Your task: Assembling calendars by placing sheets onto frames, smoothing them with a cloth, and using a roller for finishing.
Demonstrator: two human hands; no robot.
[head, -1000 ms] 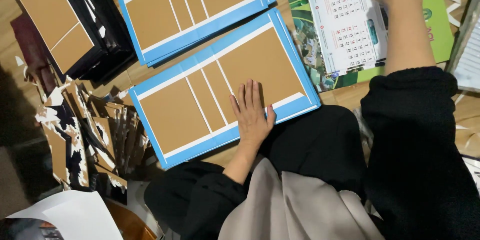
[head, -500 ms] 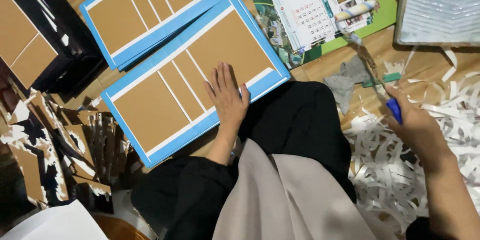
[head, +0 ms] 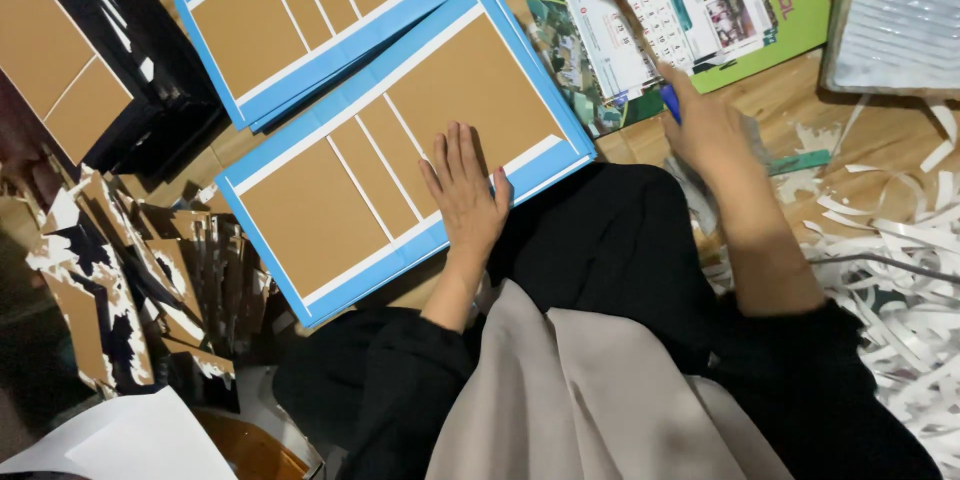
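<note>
While the left hand (head: 465, 195) lies flat on the blue folder (head: 400, 145), the right hand's (head: 715, 135) grip closes around a brush (head: 630, 25).

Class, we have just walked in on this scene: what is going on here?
A person sits on a wooden floor with a blue-edged sheet of brown card panels partly across their lap. The left hand lies flat on it. The right hand holds a blue-handled brush, blurred, over a calendar. A second blue sheet stack lies beyond, and white paper strips are heaped at the right.
</note>
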